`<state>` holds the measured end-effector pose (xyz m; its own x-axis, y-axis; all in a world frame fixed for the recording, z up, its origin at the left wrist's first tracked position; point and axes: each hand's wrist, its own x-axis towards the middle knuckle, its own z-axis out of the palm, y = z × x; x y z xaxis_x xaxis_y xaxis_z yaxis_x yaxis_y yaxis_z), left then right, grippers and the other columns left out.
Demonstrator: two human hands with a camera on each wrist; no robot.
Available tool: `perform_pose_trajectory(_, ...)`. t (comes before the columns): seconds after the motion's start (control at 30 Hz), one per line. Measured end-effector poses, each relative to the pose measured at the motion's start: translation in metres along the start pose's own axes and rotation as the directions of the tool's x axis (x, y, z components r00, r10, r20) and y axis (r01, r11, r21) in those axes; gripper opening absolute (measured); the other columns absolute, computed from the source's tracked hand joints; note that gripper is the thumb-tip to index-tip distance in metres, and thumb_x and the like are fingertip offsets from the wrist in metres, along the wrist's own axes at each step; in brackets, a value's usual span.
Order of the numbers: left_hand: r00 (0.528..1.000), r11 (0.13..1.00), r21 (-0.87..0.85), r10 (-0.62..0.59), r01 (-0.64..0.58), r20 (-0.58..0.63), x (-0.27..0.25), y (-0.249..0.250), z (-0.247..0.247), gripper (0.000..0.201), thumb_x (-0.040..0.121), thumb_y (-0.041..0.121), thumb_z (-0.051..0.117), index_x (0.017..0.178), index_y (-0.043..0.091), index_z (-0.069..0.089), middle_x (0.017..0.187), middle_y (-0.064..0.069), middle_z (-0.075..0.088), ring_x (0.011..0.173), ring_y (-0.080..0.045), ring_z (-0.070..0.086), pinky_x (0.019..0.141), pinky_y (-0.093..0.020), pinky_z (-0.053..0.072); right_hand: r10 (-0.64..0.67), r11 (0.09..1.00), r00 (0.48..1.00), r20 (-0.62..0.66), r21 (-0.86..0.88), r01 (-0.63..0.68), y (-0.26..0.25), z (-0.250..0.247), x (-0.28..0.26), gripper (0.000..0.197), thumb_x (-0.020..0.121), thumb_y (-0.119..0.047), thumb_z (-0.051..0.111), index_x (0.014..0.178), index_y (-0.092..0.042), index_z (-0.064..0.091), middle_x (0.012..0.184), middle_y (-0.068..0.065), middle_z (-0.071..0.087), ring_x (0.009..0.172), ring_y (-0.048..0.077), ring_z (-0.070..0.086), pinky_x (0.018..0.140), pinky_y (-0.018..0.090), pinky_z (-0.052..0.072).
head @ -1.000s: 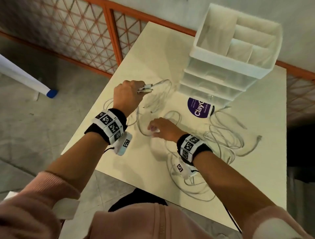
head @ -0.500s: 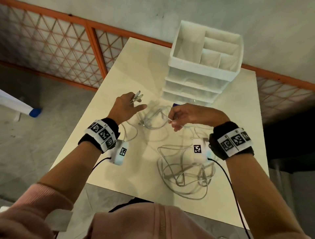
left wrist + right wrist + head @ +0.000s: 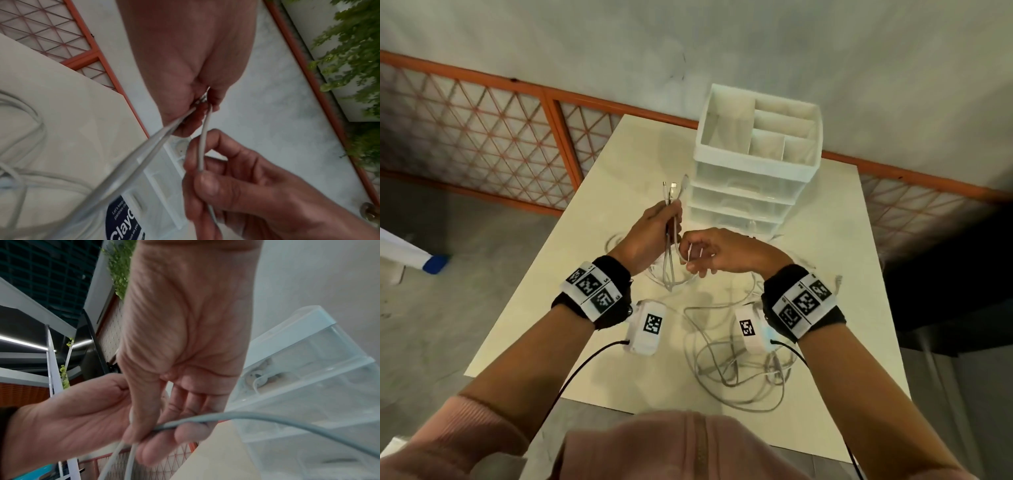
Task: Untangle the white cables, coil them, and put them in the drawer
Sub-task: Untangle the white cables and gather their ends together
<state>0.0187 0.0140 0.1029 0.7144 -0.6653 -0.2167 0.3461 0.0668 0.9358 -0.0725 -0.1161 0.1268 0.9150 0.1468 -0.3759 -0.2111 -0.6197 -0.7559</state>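
Note:
My left hand (image 3: 671, 219) is raised above the table and grips a bundle of white cable ends (image 3: 672, 192), plugs pointing up. Just below it my right hand (image 3: 690, 255) pinches one strand (image 3: 202, 146) hanging from that bundle, thumb against fingers. In the right wrist view that hand (image 3: 162, 430) pinches the grey-white strand (image 3: 267, 416). The held cables run down to loops on the table under both hands. A loose tangle of white cables (image 3: 732, 359) lies near the front edge. The white drawer unit (image 3: 750, 192) stands behind the hands, its drawers closed.
The cream table (image 3: 534, 325) is small, with floor beyond its left and front edges. An orange lattice railing (image 3: 558, 144) and a wall run behind it. A purple sticker (image 3: 123, 225) lies by the drawer unit's base. A white cable (image 3: 261, 378) shows through one clear drawer.
Both hands rose off the table and came together. The left hand turned the plugs upward; the right hand left the table loops and now pinches a strand just below the left hand.

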Motion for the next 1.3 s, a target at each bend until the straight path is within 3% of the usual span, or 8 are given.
perform_pose_trajectory(0.17,0.983,0.971,-0.187,0.124,-0.148,-0.137,-0.001,0.019,-0.015,0.029,0.101,0.019,0.035,0.072,0.02,0.038,0.064,0.007,0.041,0.043,-0.004,0.035,0.04,-0.017,0.034,0.116,0.993,0.993,-0.003,0.039,-0.116,0.033,-0.01,-0.028,0.019,0.094,-0.026,0.056,0.081,-0.013,0.06,0.066,0.008,0.057,0.055,0.012,0.057,0.061,0.022,0.047)
perform_pose_trajectory(0.4,0.923,0.922,0.269,0.333,-0.277,-0.191,-0.009,0.02,-0.036,0.033,0.101,0.026,0.037,0.068,0.023,0.03,0.049,0.013,0.028,0.042,-0.003,0.019,0.04,-0.018,0.021,0.344,0.939,0.917,-0.204,0.088,-0.333,0.091,-0.05,-0.083,0.029,0.094,-0.022,0.055,0.09,0.007,0.059,0.074,0.01,0.063,0.076,0.021,0.064,0.082,0.031,0.041)
perform_pose_trajectory(0.6,0.951,0.819,0.488,0.293,-0.302,0.095,-0.015,0.01,0.003,0.022,0.071,0.03,0.078,0.084,0.024,0.061,0.044,0.013,0.028,0.045,-0.004,0.023,0.047,-0.018,0.024,0.084,0.996,0.925,-0.37,0.042,-0.073,0.027,-0.058,-0.077,0.024,0.093,-0.026,0.056,0.091,-0.006,0.069,0.053,-0.003,0.059,0.051,0.012,0.057,0.056,0.018,0.048)
perform_pose_trajectory(0.73,0.904,0.761,0.487,0.357,-0.428,0.235,-0.018,0.011,0.027,0.019,0.087,0.012,0.064,0.105,0.018,0.062,0.052,0.022,0.057,0.05,0.007,0.049,0.054,-0.005,0.035,-0.053,0.996,0.941,-0.335,-0.081,0.028,-0.019,-0.052,-0.063,0.024,0.09,-0.035,0.059,0.091,-0.016,0.073,0.06,0.017,0.062,0.052,0.016,0.052,0.059,0.022,0.042)
perform_pose_trajectory(0.87,0.909,0.823,0.388,0.396,-0.414,0.129,-0.019,0.015,0.032,0.026,0.091,0.004,0.056,0.117,0.006,0.054,0.066,0.021,0.061,0.052,0.013,0.052,0.05,0.0,0.036,-0.078,0.996,0.954,-0.289,-0.071,0.06,-0.024,-0.051,-0.063,0.024,0.09,-0.035,0.059,0.091,-0.017,0.074,0.054,0.009,0.056,0.049,0.013,0.043,0.054,0.018,0.038)
perform_pose_trajectory(1.0,0.917,0.789,0.47,0.322,-0.397,0.236,-0.013,0.013,0.026,0.009,0.09,0.015,0.06,0.091,0.009,0.067,0.064,0.014,0.065,0.061,0.006,0.055,0.064,-0.01,0.042,-0.052,0.999,0.96,-0.273,-0.02,0.049,-0.016,-0.043,-0.059,0.023,0.092,-0.033,0.058,0.093,-0.016,0.074,0.058,0.013,0.051,0.051,0.016,0.037,0.051,0.02,0.035)
perform_pose_trajectory(1.13,0.882,0.693,0.585,0.465,-0.421,0.084,-0.005,0.016,0.015,0.016,0.09,0.022,0.062,0.083,0.007,0.065,0.059,0.009,0.056,0.053,0.0,0.045,0.054,-0.012,0.035,0.021,0.991,0.962,-0.271,0.135,0.016,0.007,-0.033,-0.06,0.015,0.093,-0.02,0.057,0.096,-0.007,0.065,0.054,-0.016,0.06,0.048,0.006,0.042,0.052,0.014,0.038)
perform_pose_trajectory(1.3,0.719,0.708,0.621,0.618,-0.335,-0.318,0.007,0.038,-0.025,0.029,0.094,0.033,0.053,0.09,0.005,0.061,0.06,0.008,0.043,0.05,-0.002,0.038,0.044,-0.014,0.03,0.267,0.961,0.963,0.027,-0.079,-0.264,0.069,-0.022,-0.072,0.004,0.091,-0.014,0.058,0.091,-0.014,0.062,0.085,0.02,0.066,0.069,0.013,0.058,0.072,0.023,0.046)
